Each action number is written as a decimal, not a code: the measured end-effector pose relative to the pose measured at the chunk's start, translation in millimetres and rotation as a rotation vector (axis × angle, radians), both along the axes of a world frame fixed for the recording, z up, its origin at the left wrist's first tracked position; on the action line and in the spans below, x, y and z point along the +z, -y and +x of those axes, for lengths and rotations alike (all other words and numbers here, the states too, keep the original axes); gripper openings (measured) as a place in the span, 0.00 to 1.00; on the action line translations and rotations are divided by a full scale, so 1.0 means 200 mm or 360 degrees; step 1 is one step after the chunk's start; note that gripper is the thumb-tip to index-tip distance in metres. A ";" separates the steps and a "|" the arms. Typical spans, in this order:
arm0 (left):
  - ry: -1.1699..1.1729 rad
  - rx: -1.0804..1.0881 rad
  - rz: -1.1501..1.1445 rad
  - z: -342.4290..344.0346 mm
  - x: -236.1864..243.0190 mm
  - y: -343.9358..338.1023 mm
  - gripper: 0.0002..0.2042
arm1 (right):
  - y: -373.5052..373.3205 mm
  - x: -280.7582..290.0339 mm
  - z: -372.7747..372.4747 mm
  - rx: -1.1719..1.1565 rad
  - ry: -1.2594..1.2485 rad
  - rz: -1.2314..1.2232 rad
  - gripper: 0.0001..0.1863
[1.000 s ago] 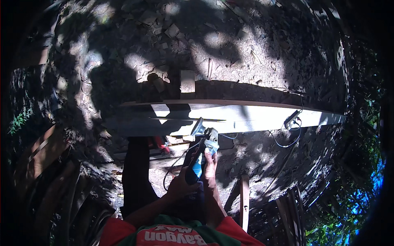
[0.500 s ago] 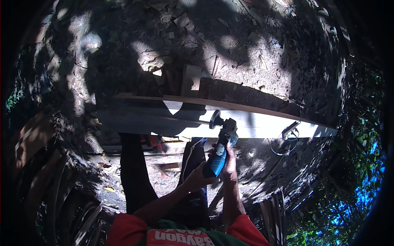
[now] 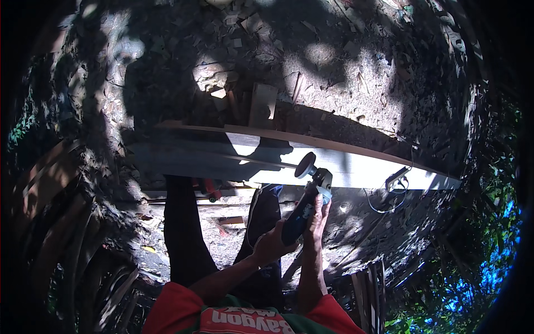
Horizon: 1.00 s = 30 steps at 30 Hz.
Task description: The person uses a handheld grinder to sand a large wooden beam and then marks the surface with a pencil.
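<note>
Both my hands grip an angle grinder (image 3: 299, 218) with a dark body and a metal head. My left hand (image 3: 270, 246) is closed round its rear end. My right hand (image 3: 316, 221) is wrapped round the front of the body, close behind the head. The round disc (image 3: 306, 165) at the tool's tip is over a long pale board (image 3: 356, 167) lying crosswise in front of me. A thin pale strip (image 3: 261, 161) runs along the board towards the disc; I cannot tell whether they touch.
A power socket strip (image 3: 396, 177) with a dark cable rests on the board's right part. Beyond the board lies a wood offcut (image 3: 261, 106) among chips on the ground. A red object (image 3: 211, 190) is by my legs. Split wood pieces (image 3: 111, 295) are at the lower left.
The grinder has shifted slightly right and rolled over in my hands, so its blue side is now dark. Its disc shows a broader face. Both hands keep hold.
</note>
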<state>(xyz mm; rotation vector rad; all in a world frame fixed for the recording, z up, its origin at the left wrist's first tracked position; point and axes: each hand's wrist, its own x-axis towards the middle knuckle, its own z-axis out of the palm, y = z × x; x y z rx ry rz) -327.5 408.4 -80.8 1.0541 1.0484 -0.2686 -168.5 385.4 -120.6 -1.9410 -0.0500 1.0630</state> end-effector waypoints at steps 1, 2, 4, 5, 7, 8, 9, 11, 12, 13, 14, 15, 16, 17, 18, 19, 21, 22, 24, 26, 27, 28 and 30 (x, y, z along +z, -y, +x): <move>-0.0020 -0.0035 0.0022 -0.02 0.01 -0.01 0.45 | 0.01 0.00 -0.02 0.0047 0.0004 0.0019 0.34; 0.0004 -0.0036 -0.0020 -0.05 0.01 -0.01 0.45 | 0.05 -0.01 -0.01 0.0034 -0.0169 -0.0004 0.36; 0.0067 -0.0015 -0.0073 -0.08 -0.01 0.00 0.44 | 0.08 -0.02 0.00 -0.0163 -0.0484 0.0025 0.39; 0.0160 0.0045 -0.0081 -0.08 -0.02 0.00 0.45 | 0.09 -0.02 0.00 -0.0366 -0.0617 0.0071 0.41; 0.0308 0.0173 -0.0125 -0.10 -0.04 0.06 0.45 | 0.01 0.09 -0.02 -0.0333 -0.0948 0.0198 0.38; 0.0411 0.0344 -0.0140 -0.08 -0.06 0.10 0.43 | -0.01 0.10 -0.02 -0.0296 -0.0826 0.0094 0.36; 0.0435 0.0362 -0.0410 -0.06 -0.07 0.10 0.43 | -0.05 0.11 0.02 -0.0272 -0.0764 -0.0036 0.33; 0.0469 0.0421 -0.0923 0.01 -0.11 0.02 0.41 | -0.18 0.12 0.07 0.0006 -0.0601 -0.0119 0.33; 0.0445 0.0496 -0.0881 0.07 -0.09 -0.03 0.40 | -0.19 0.07 0.10 0.0029 -0.0444 -0.0167 0.32; 0.0459 0.0579 -0.0771 0.15 -0.12 0.00 0.40 | -0.17 -0.02 0.14 0.0255 -0.0082 0.0112 0.32; 0.0447 0.0675 -0.0651 0.20 -0.18 0.05 0.39 | -0.16 -0.10 0.16 0.0422 0.0073 0.0236 0.31; 0.0445 0.0750 -0.0685 0.25 -0.21 0.06 0.38 | -0.16 -0.15 0.19 0.0582 0.0235 0.0354 0.30; 0.0434 0.0829 -0.0715 0.28 -0.24 0.04 0.37 | -0.28 -0.11 0.22 0.0895 0.0376 -0.0177 0.35; 0.0430 0.0871 -0.0792 0.29 -0.26 0.02 0.36 | -0.31 -0.10 0.22 0.0982 0.0402 -0.0230 0.36; 0.0435 0.0896 -0.0878 0.31 -0.24 -0.04 0.35 | -0.31 -0.09 0.24 0.1015 0.0419 -0.0215 0.36; 0.0437 0.0930 -0.0958 0.32 -0.23 -0.07 0.34 | -0.31 -0.09 0.25 0.1027 0.0427 -0.0162 0.36; 0.0475 0.0965 -0.0931 0.33 -0.25 -0.07 0.33 | -0.30 -0.09 0.25 0.1057 0.0422 -0.0128 0.36; 0.0493 0.0982 -0.0916 0.34 -0.27 -0.07 0.33 | -0.30 -0.09 0.25 0.1070 0.0415 -0.0107 0.37; 0.0503 0.1036 -0.0926 0.34 -0.30 -0.05 0.32 | -0.30 -0.11 0.25 0.1087 0.0399 -0.0096 0.37; 0.0502 0.1071 -0.0922 0.34 -0.32 -0.02 0.31 | -0.30 -0.13 0.26 0.1094 0.0380 -0.0096 0.37; 0.0497 0.1081 -0.0911 0.35 -0.32 -0.02 0.31 | -0.30 -0.14 0.26 0.1094 0.0368 -0.0094 0.38; 0.0493 0.1092 -0.0900 0.36 -0.32 -0.03 0.30 | -0.31 -0.15 0.26 0.1089 0.0363 -0.0089 0.38; 0.0451 0.1077 -0.0890 0.37 -0.33 -0.03 0.30 | -0.33 -0.16 0.26 0.1080 0.0342 -0.0124 0.38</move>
